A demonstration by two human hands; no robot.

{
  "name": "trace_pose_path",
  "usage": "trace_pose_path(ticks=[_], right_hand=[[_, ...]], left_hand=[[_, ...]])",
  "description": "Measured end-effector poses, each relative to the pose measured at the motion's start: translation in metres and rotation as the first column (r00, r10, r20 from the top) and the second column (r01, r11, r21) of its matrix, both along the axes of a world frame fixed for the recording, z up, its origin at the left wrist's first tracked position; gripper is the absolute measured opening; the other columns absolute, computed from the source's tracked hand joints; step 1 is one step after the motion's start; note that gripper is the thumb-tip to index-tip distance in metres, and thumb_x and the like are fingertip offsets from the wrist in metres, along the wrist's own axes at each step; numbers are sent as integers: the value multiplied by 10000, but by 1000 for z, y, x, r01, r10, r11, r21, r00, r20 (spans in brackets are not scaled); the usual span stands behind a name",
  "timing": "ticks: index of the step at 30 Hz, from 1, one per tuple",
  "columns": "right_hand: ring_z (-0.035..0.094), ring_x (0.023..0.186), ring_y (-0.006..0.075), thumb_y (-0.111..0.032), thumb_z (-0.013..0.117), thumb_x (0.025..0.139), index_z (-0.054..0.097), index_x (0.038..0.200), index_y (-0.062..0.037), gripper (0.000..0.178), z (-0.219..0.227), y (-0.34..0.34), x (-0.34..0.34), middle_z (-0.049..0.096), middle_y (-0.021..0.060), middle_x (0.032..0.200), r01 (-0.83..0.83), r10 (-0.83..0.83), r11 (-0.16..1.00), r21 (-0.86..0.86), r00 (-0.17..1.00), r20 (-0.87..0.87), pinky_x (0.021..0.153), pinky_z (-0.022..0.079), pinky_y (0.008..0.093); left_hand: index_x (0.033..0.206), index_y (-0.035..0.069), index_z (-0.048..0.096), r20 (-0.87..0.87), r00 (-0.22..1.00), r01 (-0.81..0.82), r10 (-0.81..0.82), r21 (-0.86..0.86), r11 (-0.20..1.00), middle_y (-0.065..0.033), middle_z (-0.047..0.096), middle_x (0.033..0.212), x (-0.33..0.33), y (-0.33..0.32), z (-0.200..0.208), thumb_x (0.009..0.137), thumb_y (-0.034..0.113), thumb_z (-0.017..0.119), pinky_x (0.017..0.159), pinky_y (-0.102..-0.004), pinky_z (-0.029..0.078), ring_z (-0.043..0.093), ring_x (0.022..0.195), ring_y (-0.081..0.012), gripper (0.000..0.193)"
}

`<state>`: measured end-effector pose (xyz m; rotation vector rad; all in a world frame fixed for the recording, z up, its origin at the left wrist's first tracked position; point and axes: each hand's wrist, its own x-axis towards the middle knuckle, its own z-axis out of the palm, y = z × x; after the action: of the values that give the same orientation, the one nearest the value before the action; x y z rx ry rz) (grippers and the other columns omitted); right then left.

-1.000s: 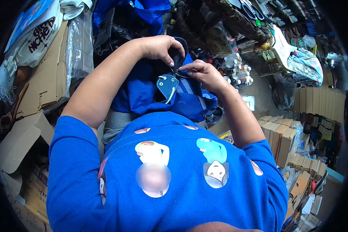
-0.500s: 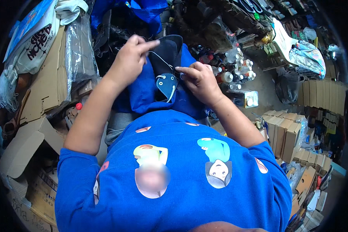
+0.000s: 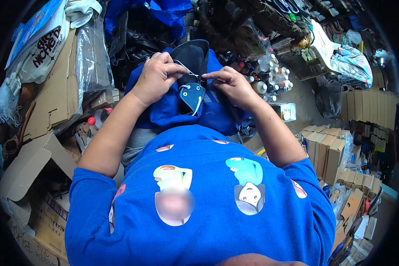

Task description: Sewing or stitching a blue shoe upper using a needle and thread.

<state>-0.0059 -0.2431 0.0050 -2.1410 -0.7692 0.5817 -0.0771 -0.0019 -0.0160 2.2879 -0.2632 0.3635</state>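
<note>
On the blue cloth (image 3: 162, 113) over my lap lies a dark shoe part (image 3: 195, 51) with a rounded far end. At its near end is a dark blue piece (image 3: 189, 99) with metal eyelets and pale stitching. A white lace (image 3: 197, 109) threads through the eyelets, and a thin stretch of it crosses the dark part between my hands. My left hand (image 3: 160, 76) is at the left edge, thumb and forefinger pinched on the lace. Opposite it, my right hand (image 3: 232, 86) has its thumb and forefinger closed at the lace near the right edge; the fingers hide its end.
Several capped bottles (image 3: 270, 80) crowd the floor to the right. Flattened cardboard (image 3: 57, 88) and an open carton (image 3: 29, 166) stand at the left. Stacked cardboard boxes (image 3: 326, 153) fill the right side. Black shoes or leather pieces (image 3: 131, 44) lie beyond my left hand.
My left hand has come down and right, nearer the lace crossing, its forefinger now bent toward the thumb. My right hand has shifted slightly, still beside the right edge.
</note>
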Motion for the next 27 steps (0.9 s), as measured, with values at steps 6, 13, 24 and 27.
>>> trace_pose_path(ticks=[6,13,24,27], right_hand=[[532,863,160,-31,601,846,717,1066,-164,282,-4,2,22,537,42,871,-116,115,992,-42,993,-20,819,432,270],[526,865,154,-17,617,831,716,1077,-160,301,-9,3,30,546,31,877,-153,151,988,-29,987,-59,825,428,270],[516,893,133,-18,626,831,702,1102,-106,295,-9,6,33,554,12,889,-126,133,991,43,962,-239,851,411,254],[521,846,131,-28,639,824,707,1085,-99,279,-10,4,27,548,10,867,-56,89,990,131,960,-265,805,423,254]], left_hand=[[876,211,748,-69,998,9,-4,78,997,-20,515,772,2,1,-9,721,78,727,775,-355,430,514,818,-211,206],[891,206,749,-71,996,52,-49,44,998,-15,533,764,9,0,-13,722,56,715,786,-350,428,514,821,-214,229],[872,166,739,-353,922,103,-156,-164,981,-49,629,797,29,-5,-19,733,128,731,774,-336,488,606,829,-223,144],[857,149,738,-88,983,155,-161,-74,985,-49,646,801,23,0,-21,723,113,733,788,-332,481,603,832,-227,138]])
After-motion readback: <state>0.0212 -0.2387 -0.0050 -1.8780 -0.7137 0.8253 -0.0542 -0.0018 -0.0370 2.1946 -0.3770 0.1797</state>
